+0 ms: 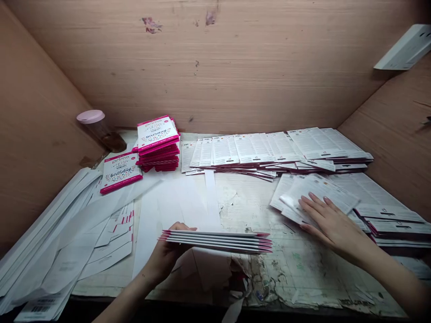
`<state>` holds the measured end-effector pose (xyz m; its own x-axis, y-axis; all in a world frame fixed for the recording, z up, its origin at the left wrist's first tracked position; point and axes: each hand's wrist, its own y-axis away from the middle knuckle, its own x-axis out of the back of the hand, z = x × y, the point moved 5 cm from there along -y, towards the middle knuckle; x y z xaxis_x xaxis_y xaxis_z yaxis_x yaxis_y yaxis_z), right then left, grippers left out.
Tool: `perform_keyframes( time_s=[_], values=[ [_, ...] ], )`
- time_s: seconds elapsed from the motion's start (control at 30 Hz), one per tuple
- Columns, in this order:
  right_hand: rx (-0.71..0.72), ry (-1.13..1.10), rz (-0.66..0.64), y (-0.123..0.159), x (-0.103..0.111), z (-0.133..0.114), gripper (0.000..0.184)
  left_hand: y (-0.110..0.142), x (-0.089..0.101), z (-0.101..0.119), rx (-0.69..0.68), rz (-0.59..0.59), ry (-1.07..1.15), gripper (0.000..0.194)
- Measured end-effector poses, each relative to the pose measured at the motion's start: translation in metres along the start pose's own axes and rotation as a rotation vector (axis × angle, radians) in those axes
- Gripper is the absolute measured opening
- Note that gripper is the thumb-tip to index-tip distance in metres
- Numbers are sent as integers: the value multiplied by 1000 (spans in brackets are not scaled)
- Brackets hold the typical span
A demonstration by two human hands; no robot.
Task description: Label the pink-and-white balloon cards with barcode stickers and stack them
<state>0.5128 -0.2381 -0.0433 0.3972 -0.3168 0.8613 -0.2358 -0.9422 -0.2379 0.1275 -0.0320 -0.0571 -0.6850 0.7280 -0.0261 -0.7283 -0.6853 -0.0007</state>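
Several flat white packets with pink edges form a stack (218, 242), seen edge-on and held level above the front of the table. My left hand (171, 251) is closed round the stack's left end; its thumb lies on top and its other fingers are mostly hidden beneath. On the right, my right hand (328, 220) lies palm down with fingers stretched over loose white printed packets (292, 190). It touches the top one, which looks slightly blurred, and I see no grip around it.
Pink-edged birthday packets (158, 143) are piled at the back left, beside a lidded jar (103, 130). Overlapping printed packets (256, 150) line the back wall. Paper strips and sheets (67, 242) cover the left side. Wooden walls (235, 67) enclose the table, whose front edge is worn.
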Motion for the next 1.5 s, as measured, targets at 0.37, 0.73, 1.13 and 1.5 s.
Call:
perform_keyframes(
  time_s=[0.37, 0.73, 1.13, 1.5],
  values=[
    [-227, -896, 176, 1, -126, -132, 23, 4, -18, -21, 38, 84, -136, 25],
    [-655, -1307, 88, -95, -104, -94, 51, -27, 46, -3, 40, 369, -232, 58],
    [-574, -1160, -418, -122, -170, -143, 40, -9, 13, 4, -303, -34, -1009, 78],
    [-211, -210, -118, -199, -162, -184, 18, -32, 13, -42, -171, -106, -1036, 88]
  ],
)
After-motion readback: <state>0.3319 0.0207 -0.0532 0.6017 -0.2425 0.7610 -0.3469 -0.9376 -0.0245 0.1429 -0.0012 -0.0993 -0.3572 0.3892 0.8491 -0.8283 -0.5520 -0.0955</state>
